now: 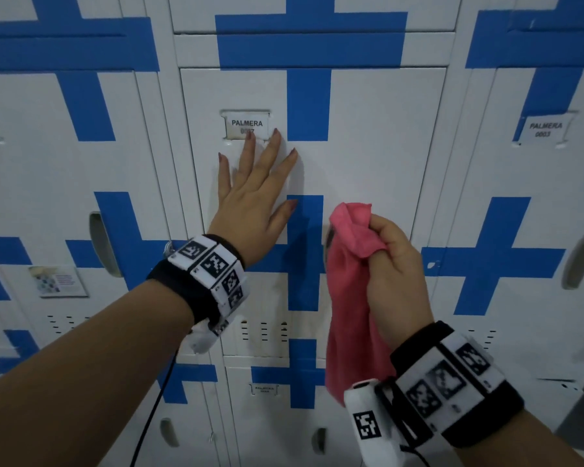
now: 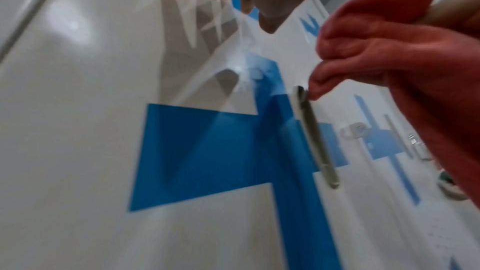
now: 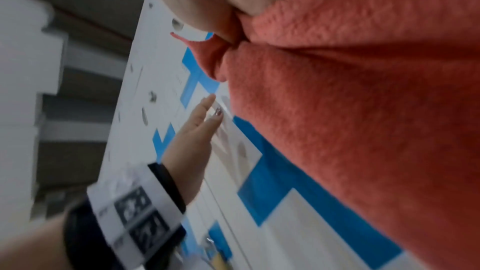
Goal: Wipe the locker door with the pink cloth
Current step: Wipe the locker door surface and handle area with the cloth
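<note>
The white locker door (image 1: pixel 378 136) with blue cross markings fills the middle of the head view. It carries a name tag (image 1: pixel 246 125). My left hand (image 1: pixel 257 193) lies flat on the door with fingers spread, just below the tag. My right hand (image 1: pixel 393 261) grips the bunched pink cloth (image 1: pixel 349 281) slightly in front of the door, to the right of the left hand; the cloth hangs down past the wrist. The cloth (image 2: pixel 405 52) appears close to the door's recessed handle (image 2: pixel 314 137) in the left wrist view. It (image 3: pixel 363 110) fills most of the right wrist view.
Neighbouring lockers stand on both sides, one (image 1: pixel 64 170) on the left with a recessed handle (image 1: pixel 103 244) and one (image 1: pixel 526 183) on the right with its own tag (image 1: pixel 545 129). More locker doors (image 1: pixel 267 406) lie below. A black cable (image 1: pixel 155 406) hangs from my left wrist.
</note>
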`<state>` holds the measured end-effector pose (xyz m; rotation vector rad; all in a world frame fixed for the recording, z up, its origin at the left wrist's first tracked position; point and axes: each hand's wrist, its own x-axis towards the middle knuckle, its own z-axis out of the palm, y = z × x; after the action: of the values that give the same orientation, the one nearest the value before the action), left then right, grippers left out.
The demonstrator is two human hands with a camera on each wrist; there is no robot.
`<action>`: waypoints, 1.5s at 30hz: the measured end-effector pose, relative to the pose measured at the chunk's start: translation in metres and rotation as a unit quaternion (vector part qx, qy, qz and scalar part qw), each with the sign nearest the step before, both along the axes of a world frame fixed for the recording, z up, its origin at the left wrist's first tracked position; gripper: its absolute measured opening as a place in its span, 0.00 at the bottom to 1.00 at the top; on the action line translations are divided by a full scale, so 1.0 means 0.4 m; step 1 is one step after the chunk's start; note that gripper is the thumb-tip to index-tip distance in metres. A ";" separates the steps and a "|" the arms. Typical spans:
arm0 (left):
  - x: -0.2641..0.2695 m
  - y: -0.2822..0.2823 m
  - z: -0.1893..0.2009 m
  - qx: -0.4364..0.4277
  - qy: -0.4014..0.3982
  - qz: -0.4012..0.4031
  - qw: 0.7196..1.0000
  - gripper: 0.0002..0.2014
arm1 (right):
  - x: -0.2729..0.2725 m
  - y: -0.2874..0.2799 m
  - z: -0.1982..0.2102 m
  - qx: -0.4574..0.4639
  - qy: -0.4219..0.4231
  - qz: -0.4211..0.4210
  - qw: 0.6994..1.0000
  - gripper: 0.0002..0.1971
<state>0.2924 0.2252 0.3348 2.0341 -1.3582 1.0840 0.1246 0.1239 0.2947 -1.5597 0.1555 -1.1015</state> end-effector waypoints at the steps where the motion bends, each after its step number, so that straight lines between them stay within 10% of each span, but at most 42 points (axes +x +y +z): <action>1: -0.024 0.002 -0.009 -0.029 0.016 -0.026 0.999 0.27 | -0.009 0.005 0.012 0.029 0.000 0.026 0.999 0.14; 6: -0.175 0.017 -0.118 -0.214 0.255 -0.175 0.926 0.03 | -0.042 0.026 0.053 0.028 0.060 0.089 0.994 0.11; 17: -0.318 0.002 -0.269 -0.276 0.482 -0.278 0.784 0.23 | -0.019 0.070 0.024 -0.240 0.236 0.094 0.937 0.13; 23: -0.298 -0.001 -0.242 -0.308 0.464 -0.293 0.777 0.31 | -0.005 0.067 0.043 -0.260 0.250 0.149 0.921 0.22; 29: -0.256 0.003 -0.211 -0.397 0.516 -0.207 0.730 0.13 | -0.007 0.055 0.050 -0.300 0.175 0.187 0.919 0.17; 33: -0.233 0.032 -0.171 -0.491 0.494 -0.131 0.705 0.14 | -0.006 -0.031 0.019 -0.328 0.154 0.007 0.932 0.15; 37: -0.180 0.047 -0.147 -0.482 0.390 -0.090 0.780 0.18 | -0.014 -0.139 -0.031 -0.351 0.135 -0.212 0.902 0.22; 40: -0.139 0.020 -0.117 -0.322 0.318 -0.061 0.890 0.11 | -0.018 -0.191 -0.059 -0.397 0.177 -0.266 0.860 0.26; 42: -0.097 -0.009 -0.115 -0.189 0.205 -0.077 0.957 0.24 | -0.016 -0.212 -0.077 -0.438 0.228 -0.279 0.823 0.28; 45: -0.003 -0.045 -0.148 0.009 0.059 0.031 0.998 0.35 | -0.014 -0.234 -0.093 -0.478 0.282 -0.288 0.780 0.31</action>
<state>0.2911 0.2071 0.2756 2.1304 -1.2585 0.9645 0.1191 0.0302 0.2574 -2.8972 0.5780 -1.2015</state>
